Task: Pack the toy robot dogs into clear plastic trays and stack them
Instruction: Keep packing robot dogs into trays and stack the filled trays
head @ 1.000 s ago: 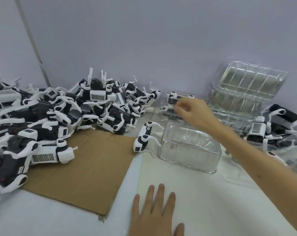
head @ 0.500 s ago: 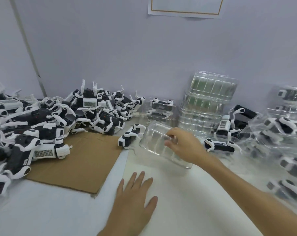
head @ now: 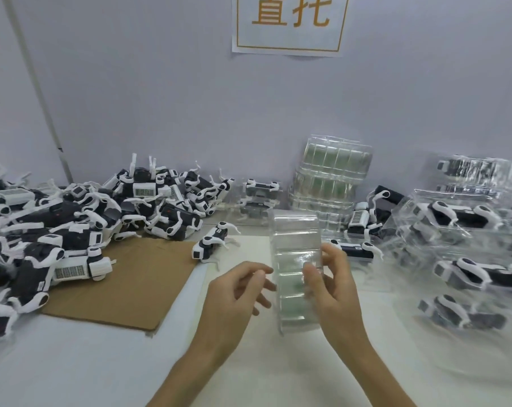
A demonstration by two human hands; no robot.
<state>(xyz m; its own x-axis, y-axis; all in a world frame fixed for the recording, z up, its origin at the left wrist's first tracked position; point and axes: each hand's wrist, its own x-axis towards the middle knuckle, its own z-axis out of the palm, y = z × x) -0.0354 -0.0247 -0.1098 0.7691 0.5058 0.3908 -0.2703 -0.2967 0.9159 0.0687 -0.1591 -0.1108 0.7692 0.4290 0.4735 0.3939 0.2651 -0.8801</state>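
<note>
My right hand grips a clear plastic tray, lifted above the white table with its long side running away from me. Its thumb lies on the tray's near face and the fingers wrap the right edge. My left hand hovers just left of the tray, fingers loosely bent and apart, fingertips close to the tray's left edge. One black-and-white toy robot dog lies alone on the table beyond my left hand. A big heap of toy dogs fills the left side.
A stack of empty clear trays stands against the back wall. Packed trays with dogs crowd the right side. A brown cardboard sheet lies left of centre. Another dog lies behind the held tray. A paper sign hangs on the wall.
My right hand has lifted the clear tray off the table and turned it lengthwise toward me. My left hand has risen from lying flat on the table to beside the tray.
</note>
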